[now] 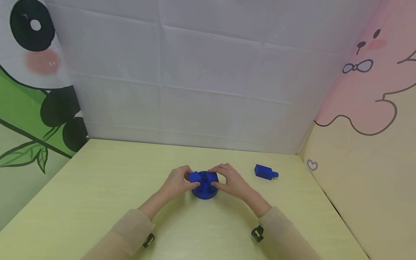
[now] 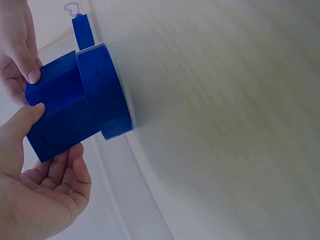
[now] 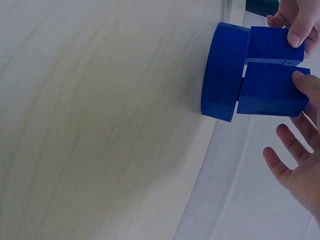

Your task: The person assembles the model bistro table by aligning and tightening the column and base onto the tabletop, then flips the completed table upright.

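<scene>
A round blue base [image 1: 204, 195] stands on the table, with a small upright tube [image 1: 204, 174] at its middle. My left hand [image 1: 178, 181] pinches a blue rectangular block [image 1: 195, 177] on the base's left side, thumb in front. On the right side, my right hand [image 1: 232, 183] pinches a second blue block [image 1: 212, 177] between thumb and fingers. In the right wrist view, the right block [image 3: 272, 91] and left block [image 3: 272, 44] stand side by side against the base [image 3: 222, 75]; how they join it is hidden.
To the right on the pale wood-grain table [image 1: 107, 191] lies a loose blue block with a round peg [image 1: 264, 172]. A white sheet [image 1: 208, 83] closes the back. Panels with printed cartoon animals stand at both sides.
</scene>
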Action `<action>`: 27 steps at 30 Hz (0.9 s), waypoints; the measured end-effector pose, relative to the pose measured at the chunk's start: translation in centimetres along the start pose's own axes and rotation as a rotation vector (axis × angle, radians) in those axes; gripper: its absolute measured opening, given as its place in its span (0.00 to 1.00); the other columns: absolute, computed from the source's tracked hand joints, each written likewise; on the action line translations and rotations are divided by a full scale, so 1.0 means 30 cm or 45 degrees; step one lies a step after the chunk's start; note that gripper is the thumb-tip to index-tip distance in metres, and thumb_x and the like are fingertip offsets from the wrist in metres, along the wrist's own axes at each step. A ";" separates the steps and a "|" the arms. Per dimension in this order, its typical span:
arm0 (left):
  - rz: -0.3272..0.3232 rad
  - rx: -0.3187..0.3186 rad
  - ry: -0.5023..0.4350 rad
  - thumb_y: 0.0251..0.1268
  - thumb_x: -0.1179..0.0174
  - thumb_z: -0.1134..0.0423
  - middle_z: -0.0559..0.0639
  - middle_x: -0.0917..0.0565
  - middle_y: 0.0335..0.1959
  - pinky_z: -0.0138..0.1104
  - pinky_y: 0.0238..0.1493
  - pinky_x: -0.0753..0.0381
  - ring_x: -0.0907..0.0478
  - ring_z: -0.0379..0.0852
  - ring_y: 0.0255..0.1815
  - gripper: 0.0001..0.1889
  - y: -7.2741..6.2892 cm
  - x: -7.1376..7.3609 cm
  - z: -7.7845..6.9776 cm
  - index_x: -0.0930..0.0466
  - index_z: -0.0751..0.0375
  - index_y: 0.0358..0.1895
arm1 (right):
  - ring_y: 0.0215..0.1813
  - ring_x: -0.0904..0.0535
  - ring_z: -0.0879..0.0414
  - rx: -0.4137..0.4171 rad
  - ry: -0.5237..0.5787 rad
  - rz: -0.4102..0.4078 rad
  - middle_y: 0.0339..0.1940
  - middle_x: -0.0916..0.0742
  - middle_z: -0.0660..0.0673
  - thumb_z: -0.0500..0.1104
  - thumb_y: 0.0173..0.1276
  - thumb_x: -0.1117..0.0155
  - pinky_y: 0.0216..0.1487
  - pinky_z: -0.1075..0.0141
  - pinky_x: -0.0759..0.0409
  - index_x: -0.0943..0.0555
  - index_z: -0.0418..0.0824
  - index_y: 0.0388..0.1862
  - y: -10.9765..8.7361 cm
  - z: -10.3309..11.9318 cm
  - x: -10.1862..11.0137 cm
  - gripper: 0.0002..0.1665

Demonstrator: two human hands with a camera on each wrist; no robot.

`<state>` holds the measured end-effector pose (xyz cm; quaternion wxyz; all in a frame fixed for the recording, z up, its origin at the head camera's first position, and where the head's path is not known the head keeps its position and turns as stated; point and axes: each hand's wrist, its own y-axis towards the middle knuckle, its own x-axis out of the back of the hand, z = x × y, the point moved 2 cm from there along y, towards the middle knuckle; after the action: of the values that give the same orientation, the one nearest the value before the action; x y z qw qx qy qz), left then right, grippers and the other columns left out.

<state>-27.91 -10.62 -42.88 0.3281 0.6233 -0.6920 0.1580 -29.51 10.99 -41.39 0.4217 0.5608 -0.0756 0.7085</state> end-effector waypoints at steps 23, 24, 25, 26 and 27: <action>-0.007 0.000 -0.008 0.48 0.27 0.58 0.47 0.21 0.29 0.33 0.30 0.26 0.26 0.43 0.32 0.16 -0.001 -0.003 0.003 0.23 0.60 0.34 | 0.64 0.32 0.51 -0.068 0.077 -0.003 0.61 0.23 0.48 0.48 0.61 0.32 0.63 0.52 0.31 0.26 0.46 0.61 -0.002 0.015 0.003 0.29; -0.010 -0.002 -0.008 0.47 0.27 0.58 0.47 0.21 0.29 0.33 0.30 0.26 0.26 0.44 0.31 0.16 -0.001 -0.003 0.003 0.23 0.60 0.34 | 0.65 0.33 0.51 -0.020 0.084 0.003 0.62 0.24 0.47 0.46 0.61 0.33 0.64 0.52 0.33 0.26 0.45 0.61 -0.002 0.014 0.006 0.28; -0.012 -0.005 -0.011 0.47 0.27 0.58 0.47 0.21 0.29 0.33 0.30 0.26 0.26 0.44 0.31 0.16 -0.001 -0.002 0.003 0.23 0.60 0.34 | 0.66 0.34 0.51 0.021 0.091 0.016 0.63 0.24 0.46 0.43 0.62 0.34 0.65 0.51 0.34 0.26 0.44 0.61 -0.002 0.013 0.008 0.27; -0.013 -0.006 -0.012 0.47 0.27 0.58 0.47 0.21 0.29 0.33 0.30 0.26 0.26 0.44 0.31 0.16 -0.001 -0.002 0.003 0.23 0.60 0.34 | 0.67 0.34 0.50 0.066 0.096 0.028 0.64 0.25 0.46 0.41 0.62 0.35 0.65 0.51 0.34 0.26 0.44 0.61 -0.001 0.011 0.009 0.27; -0.013 -0.008 -0.012 0.47 0.27 0.58 0.47 0.21 0.29 0.33 0.30 0.26 0.26 0.43 0.31 0.16 -0.001 -0.002 0.003 0.23 0.60 0.34 | 0.67 0.35 0.50 0.104 0.093 0.043 0.65 0.26 0.46 0.38 0.62 0.36 0.66 0.51 0.35 0.26 0.44 0.61 0.001 0.008 0.008 0.27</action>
<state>-27.91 -10.64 -42.99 0.3274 0.6266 -0.6909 0.1512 -29.36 10.97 -41.08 0.3889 0.5500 -0.0407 0.7380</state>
